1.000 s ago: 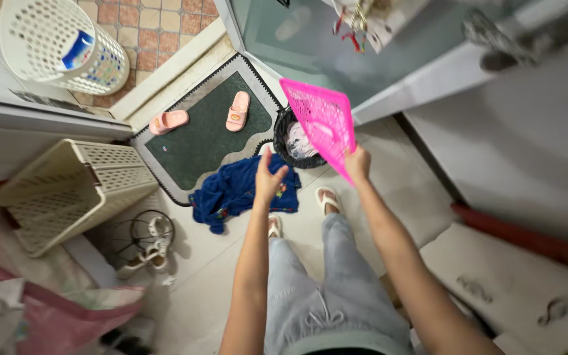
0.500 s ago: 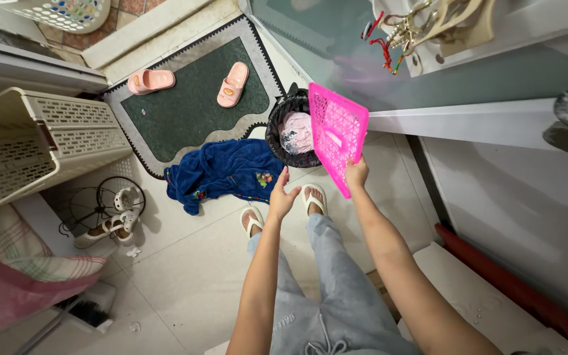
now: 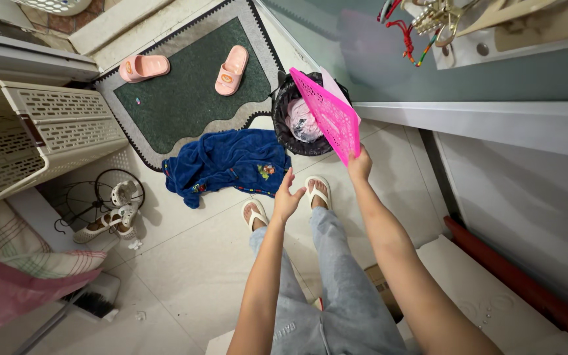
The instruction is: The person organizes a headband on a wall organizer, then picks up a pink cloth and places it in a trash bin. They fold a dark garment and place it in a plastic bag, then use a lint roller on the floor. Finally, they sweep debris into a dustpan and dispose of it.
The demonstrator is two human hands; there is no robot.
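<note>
Pink and full of holes, the flat plastic basket tray is pinched at its bottom corner by your right hand, near the middle top of the frame. It tilts over the round black bin, which has pink and white stuff inside. Your left hand is just below, fingers spread, holding nothing.

I think the tray could slip, because you grip only one corner. It could fall on the bin, or on the blue towel lying on the white tile floor beside your sandals.

Half a second ago the tray stood more upright and showed more of its face. Now it leans flatter over the bin. Your left hand sits about where it did.
</note>
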